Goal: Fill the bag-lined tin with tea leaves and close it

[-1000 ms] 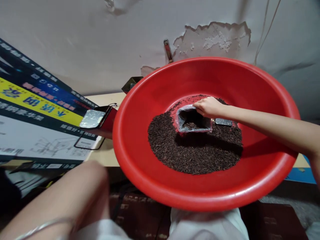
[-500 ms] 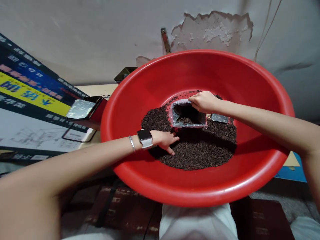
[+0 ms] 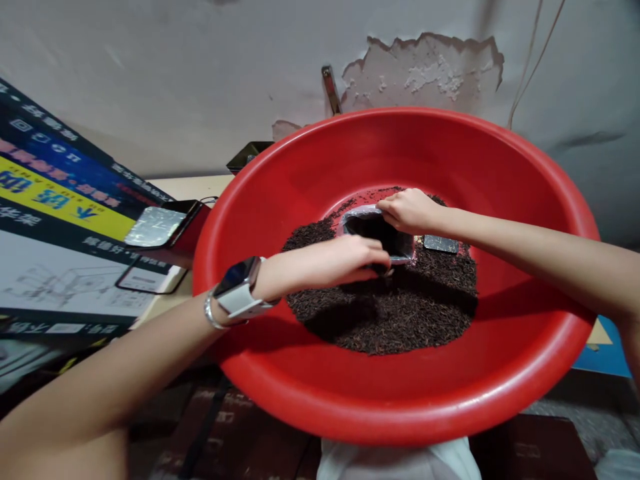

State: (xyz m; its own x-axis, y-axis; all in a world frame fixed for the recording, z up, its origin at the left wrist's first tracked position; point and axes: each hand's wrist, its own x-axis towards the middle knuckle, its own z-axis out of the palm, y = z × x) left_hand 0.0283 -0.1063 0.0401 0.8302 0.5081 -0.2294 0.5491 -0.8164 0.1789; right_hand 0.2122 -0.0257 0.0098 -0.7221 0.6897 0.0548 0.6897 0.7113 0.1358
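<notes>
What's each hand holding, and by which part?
Right hand grips the silver pouch by its open top rim. Left hand is cupped at the pouch mouth; its contents cannot be seen.

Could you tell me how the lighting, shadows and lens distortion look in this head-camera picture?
Head view: even, dim light; the left hand casts a soft shadow on the dark loose leaves; the red basin bulges from wide-angle distortion; focus is fairly sharp, with glare on the foil pouch.
</notes>
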